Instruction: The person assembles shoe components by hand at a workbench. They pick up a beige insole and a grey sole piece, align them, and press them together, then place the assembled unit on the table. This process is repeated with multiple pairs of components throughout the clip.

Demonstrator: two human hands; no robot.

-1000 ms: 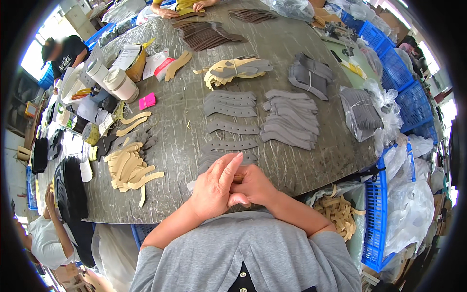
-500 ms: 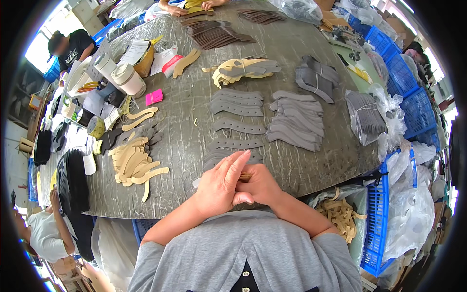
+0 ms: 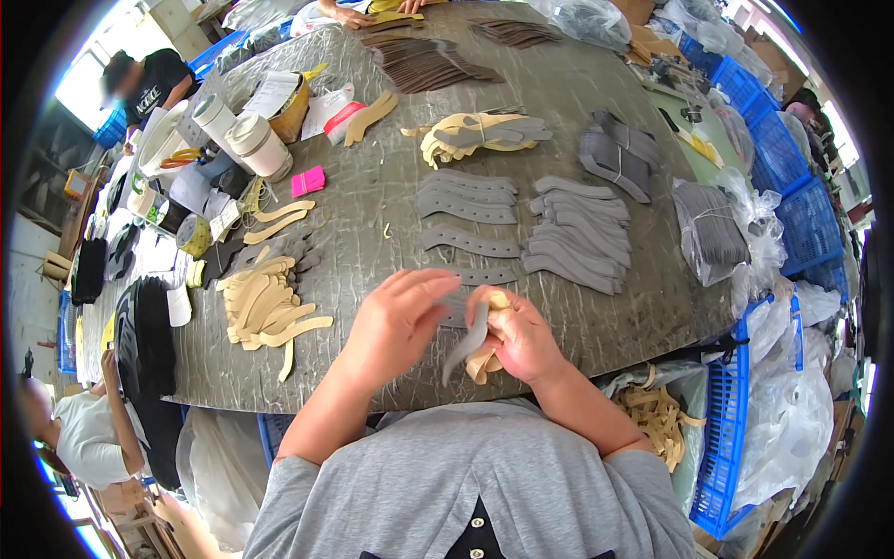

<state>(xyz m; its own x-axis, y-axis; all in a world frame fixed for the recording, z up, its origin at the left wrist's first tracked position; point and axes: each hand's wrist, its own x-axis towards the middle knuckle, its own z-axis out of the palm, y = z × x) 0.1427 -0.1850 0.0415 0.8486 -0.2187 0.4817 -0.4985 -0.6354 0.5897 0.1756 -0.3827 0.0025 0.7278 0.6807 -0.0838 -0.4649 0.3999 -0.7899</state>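
My right hand [image 3: 523,341] is closed around a curved grey strip [image 3: 468,343] and a curled beige strip [image 3: 481,364], above the near part of the dark table. Beside it, my left hand [image 3: 396,321] is raised with fingers apart and nothing visible in it; its fingertips are slightly blurred and come close to the grey strip. Just beyond both hands lie grey strips with rows of holes [image 3: 470,242]. To their right is a pile of plain grey strips [image 3: 577,233]. A heap of beige strips [image 3: 265,303] lies to the left of my left hand.
A tied beige and grey bundle [image 3: 480,135] and tied grey stacks [image 3: 619,154] lie farther back. Cups [image 3: 256,144] crowd the left side. A blue crate [image 3: 722,438] and a bag of beige scraps [image 3: 656,419] stand at the right edge. Another person's hands [image 3: 354,17] work at the far side.
My hands were pressed together; now they have parted. The left has moved left and up, and the grey and beige strips in my right hand have come into view.
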